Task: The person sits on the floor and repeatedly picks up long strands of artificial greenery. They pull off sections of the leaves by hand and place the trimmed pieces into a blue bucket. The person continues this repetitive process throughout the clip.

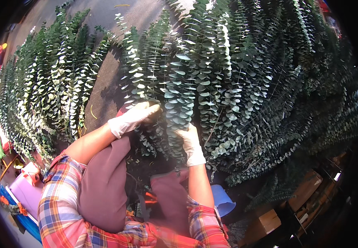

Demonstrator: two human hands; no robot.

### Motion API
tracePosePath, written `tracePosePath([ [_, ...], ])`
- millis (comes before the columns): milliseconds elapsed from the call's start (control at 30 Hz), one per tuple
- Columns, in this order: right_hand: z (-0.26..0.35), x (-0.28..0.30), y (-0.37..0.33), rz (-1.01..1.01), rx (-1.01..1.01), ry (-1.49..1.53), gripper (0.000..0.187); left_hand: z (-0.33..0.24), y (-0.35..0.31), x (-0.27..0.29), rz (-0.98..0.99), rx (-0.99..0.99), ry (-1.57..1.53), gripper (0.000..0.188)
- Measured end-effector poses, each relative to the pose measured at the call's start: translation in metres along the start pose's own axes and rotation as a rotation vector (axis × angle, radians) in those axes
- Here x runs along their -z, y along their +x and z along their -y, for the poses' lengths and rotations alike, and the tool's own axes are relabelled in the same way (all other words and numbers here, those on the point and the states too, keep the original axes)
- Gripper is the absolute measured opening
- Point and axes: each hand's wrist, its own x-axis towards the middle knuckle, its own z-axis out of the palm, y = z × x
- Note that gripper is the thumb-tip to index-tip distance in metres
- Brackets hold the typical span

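Observation:
Long eucalyptus branches with round grey-green leaves lie in front of me. My right hand (190, 142), in a white glove, is closed around the lower part of a eucalyptus branch (179, 93) that points away from me. To its left, my left hand (139, 115), also gloved in white, is curled shut among the eucalyptus branches (148, 58) at the middle. Leaves and its own fingers hide how many stems it grips. Some leafy ends (148, 144) hang below the left hand, between my knees.
A separate pile of eucalyptus (51, 78) spreads at the left, and a larger heap (269, 95) covers the right. A blue bucket (222, 200) stands by my right forearm. Cardboard boxes (268, 221) are at lower right. A purple container (26, 190) sits at lower left.

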Motion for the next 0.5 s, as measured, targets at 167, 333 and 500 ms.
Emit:
tracePosePath([
  [167,0.009,-0.017,-0.005,-0.011,0.034,-0.056,0.031,-0.044,-0.007,-0.002,-0.055,0.005,0.685,0.044],
  [333,0.025,-0.057,-0.005,0.098,0.005,-0.004,0.029,-0.02,-0.006,0.0,-0.039,-0.128,0.008,0.024],
  [500,0.005,-0.056,0.02,-0.034,0.111,-0.207,0.035,-0.014,-0.025,0.011,-0.144,-0.302,-0.202,0.031],
])
